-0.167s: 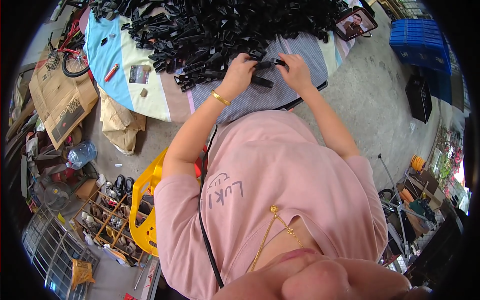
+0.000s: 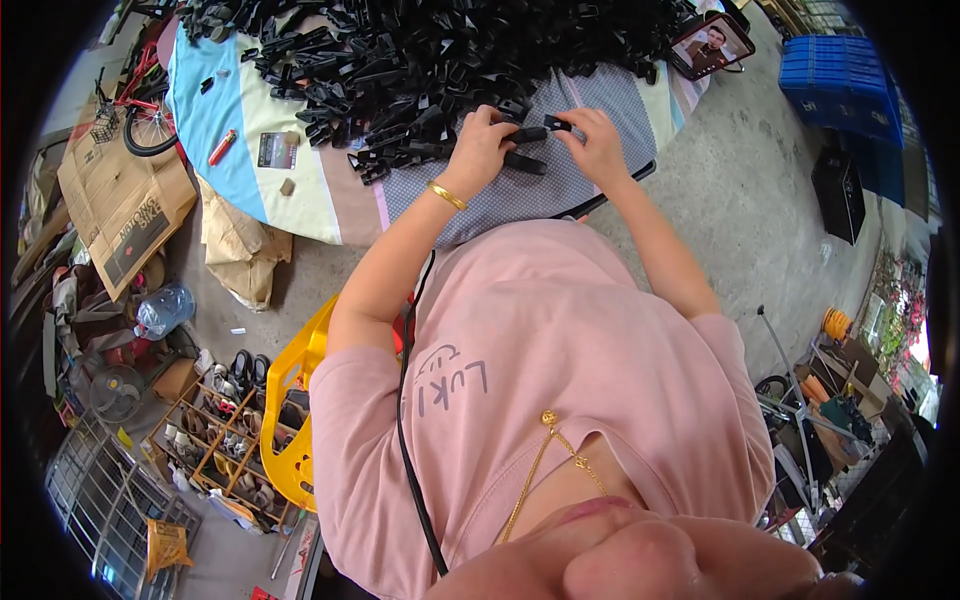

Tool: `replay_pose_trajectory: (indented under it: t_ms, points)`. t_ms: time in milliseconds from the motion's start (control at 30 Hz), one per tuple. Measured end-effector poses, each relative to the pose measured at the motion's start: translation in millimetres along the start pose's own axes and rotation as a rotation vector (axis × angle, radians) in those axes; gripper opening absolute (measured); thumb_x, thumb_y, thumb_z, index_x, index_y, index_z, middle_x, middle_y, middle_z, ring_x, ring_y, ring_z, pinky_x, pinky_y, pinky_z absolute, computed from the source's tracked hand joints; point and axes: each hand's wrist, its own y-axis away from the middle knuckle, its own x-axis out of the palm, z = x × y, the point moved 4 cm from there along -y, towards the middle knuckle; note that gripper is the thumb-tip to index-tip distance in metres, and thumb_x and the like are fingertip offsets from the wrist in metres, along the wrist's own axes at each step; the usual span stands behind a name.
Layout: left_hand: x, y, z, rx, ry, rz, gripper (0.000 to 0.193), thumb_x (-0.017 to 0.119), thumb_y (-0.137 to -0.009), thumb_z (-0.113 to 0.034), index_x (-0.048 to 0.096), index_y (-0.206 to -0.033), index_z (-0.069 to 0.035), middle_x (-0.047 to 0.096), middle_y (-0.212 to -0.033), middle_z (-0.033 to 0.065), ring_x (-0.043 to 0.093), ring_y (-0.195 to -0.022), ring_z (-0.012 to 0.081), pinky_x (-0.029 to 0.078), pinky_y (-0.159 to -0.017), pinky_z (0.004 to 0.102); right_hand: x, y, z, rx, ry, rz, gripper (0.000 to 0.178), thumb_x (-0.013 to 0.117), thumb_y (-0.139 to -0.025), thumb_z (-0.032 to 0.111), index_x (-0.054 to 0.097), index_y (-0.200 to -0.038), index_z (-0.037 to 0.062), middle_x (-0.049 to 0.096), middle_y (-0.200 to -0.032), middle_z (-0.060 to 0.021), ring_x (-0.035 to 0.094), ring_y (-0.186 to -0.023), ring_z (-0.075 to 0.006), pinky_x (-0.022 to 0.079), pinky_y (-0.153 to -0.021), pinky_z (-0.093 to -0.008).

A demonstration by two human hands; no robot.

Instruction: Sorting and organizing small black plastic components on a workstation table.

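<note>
Possibly, the loosely heaped black plastic parts could slide into the left hand and jostle its grip; that hand curls round a black elongated plastic piece above the patterned cloth-covered tabletop, while the right hand pinches a small black plastic block just beside the piece's end.

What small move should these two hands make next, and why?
The right hand should probably line its small black piece up with the end of the black part at the left hand: the two sit very close, though whether they touch is unclear.
</note>
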Motion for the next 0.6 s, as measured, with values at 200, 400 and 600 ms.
replay_pose_trajectory:
  t_ms: [200,400,600]
  points:
    - [-0.2,1.0,2.9,0.054,0.015,-0.044,0.025,0.071,-0.070,-0.003,0.070,-0.095,-0.003,0.061,-0.090,0.0108,0.056,-0.084,0.0300,0.047,-0.076,0.0373,7.4,-1.7,3.5,-0.160,0.026,0.103,0.025,0.072,-0.072,0.008,0.067,-0.096,0.0037,0.061,-0.090,-0.0050,0.055,-0.087,-0.0253,0.046,-0.075,-0.0348]
    - [-1.1,0.9,5.6,0.042,0.021,-0.076,0.020,0.071,-0.069,-0.003,0.070,-0.089,-0.001,0.061,-0.080,0.0095,0.056,-0.080,0.0291,0.048,-0.073,0.0376,4.7,-5.6,-6.7,-0.203,0.067,0.146,0.025,0.073,-0.070,0.008,0.069,-0.094,0.0038,0.060,-0.084,-0.0039,0.055,-0.083,-0.0234,0.047,-0.074,-0.0344]
    - [1.7,-1.7,7.2,0.065,0.017,-0.050,0.019,0.071,-0.069,-0.004,0.070,-0.087,-0.001,0.061,-0.080,0.0095,0.056,-0.081,0.0287,0.048,-0.073,0.0370,18.8,-9.8,5.4,-0.255,-0.016,0.166,0.023,0.072,-0.069,0.007,0.069,-0.091,0.0027,0.059,-0.080,-0.0048,0.055,-0.081,-0.0237,0.047,-0.072,-0.0342]
